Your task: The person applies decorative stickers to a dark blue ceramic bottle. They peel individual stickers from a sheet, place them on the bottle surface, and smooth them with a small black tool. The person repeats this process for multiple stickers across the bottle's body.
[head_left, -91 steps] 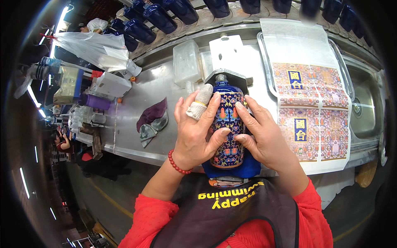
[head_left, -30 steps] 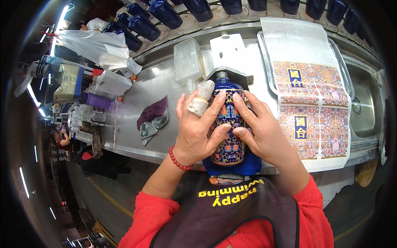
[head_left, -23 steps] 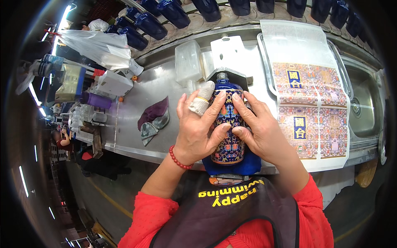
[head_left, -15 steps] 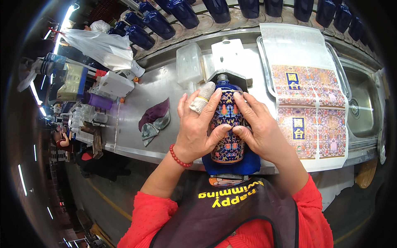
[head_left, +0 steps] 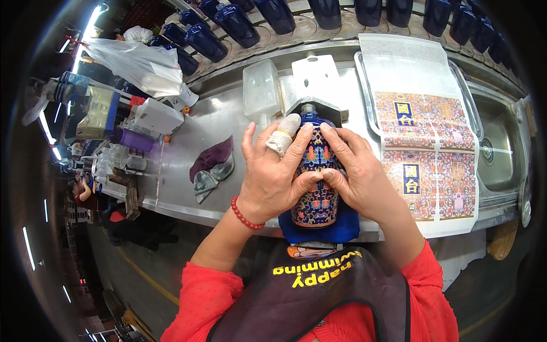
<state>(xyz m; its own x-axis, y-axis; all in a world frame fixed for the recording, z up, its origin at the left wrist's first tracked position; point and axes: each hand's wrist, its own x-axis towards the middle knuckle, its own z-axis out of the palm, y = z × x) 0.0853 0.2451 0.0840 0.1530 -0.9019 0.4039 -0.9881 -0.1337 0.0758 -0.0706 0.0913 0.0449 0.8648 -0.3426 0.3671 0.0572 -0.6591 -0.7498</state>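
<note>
A dark blue glass bottle (head_left: 317, 215) with a colourful floral pattern on its front lies on its back, its neck away from me. My left hand (head_left: 270, 176) is closed on its left side, index fingertip near the shoulder and thumb on the front. A greyish cloth finger sleeve (head_left: 284, 134) with a yellow band covers another finger of that hand. From the right, my right hand (head_left: 359, 176) grips the bottle, its index finger and thumb pressing the patterned surface. The two thumbs nearly meet mid-bottle. Blue cloth (head_left: 348, 226) lies beneath; an angled metal rest (head_left: 327, 107) stands by the neck.
Patterned transfer sheets (head_left: 427, 188) lie over a metal tray (head_left: 361, 85), right; beyond is a sink (head_left: 501, 148). A purple and grey cloth (head_left: 212, 168) rests left. A clear plastic container (head_left: 262, 88) stands behind. Blue bottles (head_left: 236, 25) line a curved conveyor along the back.
The bottles on the conveyor have shifted left. My left index fingertip has slid slightly along the bottle, and the bottle has moved a little toward me. Both hands stay on it.
</note>
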